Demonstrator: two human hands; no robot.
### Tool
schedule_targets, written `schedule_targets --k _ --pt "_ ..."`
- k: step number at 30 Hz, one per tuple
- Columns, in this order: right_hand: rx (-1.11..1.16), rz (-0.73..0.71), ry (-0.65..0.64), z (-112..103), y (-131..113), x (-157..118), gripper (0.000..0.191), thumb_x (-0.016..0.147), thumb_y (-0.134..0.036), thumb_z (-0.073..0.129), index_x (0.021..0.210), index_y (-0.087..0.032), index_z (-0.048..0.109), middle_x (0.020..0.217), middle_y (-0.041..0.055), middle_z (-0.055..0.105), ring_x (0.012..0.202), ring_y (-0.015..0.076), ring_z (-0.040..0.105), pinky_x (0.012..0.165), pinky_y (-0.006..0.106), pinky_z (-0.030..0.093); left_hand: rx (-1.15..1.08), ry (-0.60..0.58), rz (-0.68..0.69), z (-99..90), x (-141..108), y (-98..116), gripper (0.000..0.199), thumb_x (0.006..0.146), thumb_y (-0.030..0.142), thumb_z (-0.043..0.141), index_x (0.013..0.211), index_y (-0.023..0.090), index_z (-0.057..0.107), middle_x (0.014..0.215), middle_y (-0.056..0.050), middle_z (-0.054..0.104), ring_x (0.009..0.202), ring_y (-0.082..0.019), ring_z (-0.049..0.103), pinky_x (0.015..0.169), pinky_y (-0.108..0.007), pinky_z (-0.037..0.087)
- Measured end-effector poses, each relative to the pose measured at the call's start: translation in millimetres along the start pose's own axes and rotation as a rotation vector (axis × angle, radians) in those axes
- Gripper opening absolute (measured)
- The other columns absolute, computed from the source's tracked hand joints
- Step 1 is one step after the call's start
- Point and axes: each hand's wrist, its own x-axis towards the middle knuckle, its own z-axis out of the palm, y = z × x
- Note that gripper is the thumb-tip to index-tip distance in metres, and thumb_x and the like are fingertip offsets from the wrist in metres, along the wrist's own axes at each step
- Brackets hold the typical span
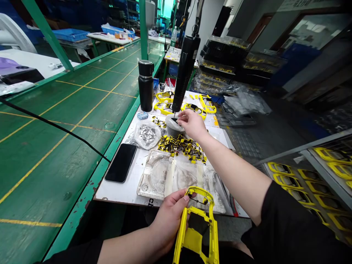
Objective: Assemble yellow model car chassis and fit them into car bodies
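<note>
Our left grip (167, 220) is clasping a yellow plastic frame (194, 240); our right grip (192, 124) is pinching something tiny over a plastic cup (173, 129).

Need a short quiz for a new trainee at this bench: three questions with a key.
1. Which hand holds the yellow plastic frame?
2. True or false: the black smartphone lies on the green bench top.
3. Fill in the blank: the tip of the hanging black electric screwdriver points down at a ____.

Key:
1. The left hand.
2. False: it lies on the white work surface.
3. translucent cup, just by the right hand.
</note>
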Motion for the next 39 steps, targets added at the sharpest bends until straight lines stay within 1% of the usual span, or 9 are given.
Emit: schedule_targets --k 7,13,18,26,31,33,36,37,39 --pt "0.222 -0.034 -0.037 6 -9 -13 0.019 0.084 -0.016 0.083 0.1 -0.021 0.074 0.098 0.0052 0.083 0.09 0.0221 0.08 0.094 0.042 0.068 0.007 0.012 -0.005 -1.3 0 -1 0.071 0.07 0.063 0.102 0.121 0.017 0.084 0.07 0.003 0.065 0.055 -0.007 0.049 0.048 -0.018 0.031" --pt "0.4 -0.105 -0.129 17 -22 -34 0.027 0.086 -0.024 0.081 0.113 -0.022 0.078 0.105 0.0063 0.084 0.1 0.0245 0.082 0.104 0.048 0.068 -0.037 0.012 0.003 2.4 -2 1 0.072 0.065 0.062 0.105 0.117 0.017 0.085 0.066 0.005 0.059 0.056 -0.007 0.05 0.052 -0.019 0.038" --pt "0.537 -0.135 -0.159 33 -37 -44 0.029 0.086 -0.034 0.083 0.112 -0.022 0.078 0.107 0.0056 0.085 0.101 0.023 0.082 0.103 0.044 0.069 -0.033 0.012 0.004 1.9 -2 1 0.072 0.065 0.063 0.105 0.117 0.017 0.086 0.067 0.005 0.058 0.057 -0.007 0.05 0.051 -0.018 0.036" --pt "0.634 -0.185 -0.1 39 -75 -48 0.025 0.09 -0.035 0.084 0.11 -0.025 0.075 0.109 0.0039 0.083 0.104 0.0214 0.08 0.108 0.044 0.068 -0.007 0.029 0.003 0.7 -2 1 0.07 0.066 0.063 0.105 0.116 0.018 0.086 0.067 0.007 0.055 0.056 -0.007 0.049 0.05 -0.018 0.035" --pt "0.602 -0.178 -0.048 42 -79 -49 0.022 0.093 -0.032 0.081 0.111 -0.025 0.071 0.109 0.0051 0.081 0.104 0.0224 0.079 0.108 0.045 0.067 0.001 0.039 0.001 -0.7 0 -1 0.074 0.066 0.064 0.104 0.12 0.018 0.084 0.068 0.006 0.057 0.056 -0.008 0.051 0.048 -0.019 0.033" --pt "0.558 -0.169 -0.031 37 -78 -43 0.037 0.092 -0.036 0.084 0.124 -0.026 0.069 0.119 0.0062 0.081 0.113 0.024 0.078 0.107 0.044 0.067 0.011 0.043 -0.003 -2.0 0 -2 0.074 0.068 0.064 0.103 0.122 0.017 0.084 0.068 0.005 0.059 0.056 -0.008 0.051 0.048 -0.019 0.032" --pt "0.535 -0.24 0.017 22 -80 -22 0.076 0.087 -0.047 0.092 0.151 -0.031 0.054 0.152 0.0068 0.071 0.14 0.0255 0.069 0.114 0.041 0.063 0.03 0.056 -0.011 -3.9 0 -3 0.072 0.071 0.063 0.102 0.124 0.018 0.083 0.069 0.004 0.06 0.056 -0.008 0.051 0.047 -0.019 0.03" --pt "0.567 -0.284 0.018 14 -82 -13 0.082 0.086 -0.052 0.092 0.154 -0.032 0.051 0.159 0.0063 0.067 0.145 0.0252 0.066 0.117 0.041 0.061 0.036 0.061 -0.014 -4.2 0 -3 0.071 0.072 0.062 0.102 0.124 0.018 0.082 0.069 0.004 0.06 0.056 -0.008 0.051 0.047 -0.019 0.031" --pt "0.651 -0.343 -0.052 -2 -88 3 0.076 0.088 -0.067 0.088 0.147 -0.031 0.055 0.15 0.0056 0.073 0.144 0.025 0.067 0.12 0.04 0.059 0.048 0.072 -0.018 -4.2 -1 -2 0.072 0.073 0.062 0.101 0.126 0.018 0.081 0.069 0.004 0.06 0.057 -0.008 0.051 0.048 -0.018 0.032"
